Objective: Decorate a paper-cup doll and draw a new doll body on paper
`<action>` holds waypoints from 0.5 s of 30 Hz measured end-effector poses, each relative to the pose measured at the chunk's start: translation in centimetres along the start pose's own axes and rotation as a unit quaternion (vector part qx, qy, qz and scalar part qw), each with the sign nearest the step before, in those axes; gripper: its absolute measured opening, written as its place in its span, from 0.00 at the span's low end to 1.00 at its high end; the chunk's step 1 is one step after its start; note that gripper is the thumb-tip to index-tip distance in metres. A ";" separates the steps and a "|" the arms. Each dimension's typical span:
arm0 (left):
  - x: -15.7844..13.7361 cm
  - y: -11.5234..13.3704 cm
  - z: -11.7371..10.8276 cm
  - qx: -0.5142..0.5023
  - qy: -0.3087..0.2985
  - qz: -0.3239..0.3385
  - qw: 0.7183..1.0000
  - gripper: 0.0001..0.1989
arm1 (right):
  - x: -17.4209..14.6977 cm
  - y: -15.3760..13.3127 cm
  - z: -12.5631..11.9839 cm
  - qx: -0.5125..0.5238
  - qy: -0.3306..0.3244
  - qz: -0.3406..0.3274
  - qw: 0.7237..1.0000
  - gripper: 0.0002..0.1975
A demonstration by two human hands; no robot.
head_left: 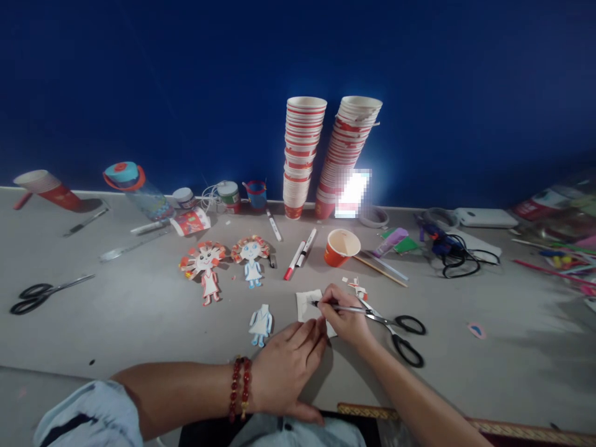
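Note:
My right hand (347, 316) pinches a slim pen (338, 307), its tip on a small white piece of paper (307, 302) with faint lines drawn on it. Flat across the near edge of that paper lies my left hand (293, 357), fingers stretched out. A cut-out paper dress figure without a head (261, 325) rests just left of the paper. Farther left are two finished-looking paper dolls, one in red (209, 282) and one in blue (252, 270). Black-handled scissors (395, 329) lie beside my right hand, partly hidden behind it.
Two tall stacks of paper cups (305, 155) stand against the blue wall. A single cut cup (342, 247), markers (295, 259), a glue gun with a black cord (447, 245) and a water bottle (139, 192) are around. Another pair of scissors (46, 292) lies at left.

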State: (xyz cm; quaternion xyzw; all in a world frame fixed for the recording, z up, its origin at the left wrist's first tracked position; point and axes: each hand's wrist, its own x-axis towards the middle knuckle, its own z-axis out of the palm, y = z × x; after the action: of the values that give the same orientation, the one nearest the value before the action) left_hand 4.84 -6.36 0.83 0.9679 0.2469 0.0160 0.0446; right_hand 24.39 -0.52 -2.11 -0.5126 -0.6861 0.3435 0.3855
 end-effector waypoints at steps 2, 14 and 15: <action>0.0 0.0 0.0 0.002 0.001 -0.001 1.000 0.52 | 0.0 0.1 0.1 -0.001 -0.008 0.007 1.000 0.05; -0.1 0.0 0.2 0.014 0.012 0.002 1.000 0.53 | 0.0 0.4 0.1 -0.019 -0.012 0.005 1.000 0.05; -0.1 0.0 0.2 0.014 0.012 0.001 1.000 0.53 | 0.0 0.4 0.1 -0.021 -0.012 0.005 1.000 0.05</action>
State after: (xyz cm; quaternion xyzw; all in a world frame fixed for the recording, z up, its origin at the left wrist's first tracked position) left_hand 4.78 -6.37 0.66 0.9684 0.2465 0.0239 0.0277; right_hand 24.45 -0.45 -2.52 -0.5195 -0.6952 0.3371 0.3648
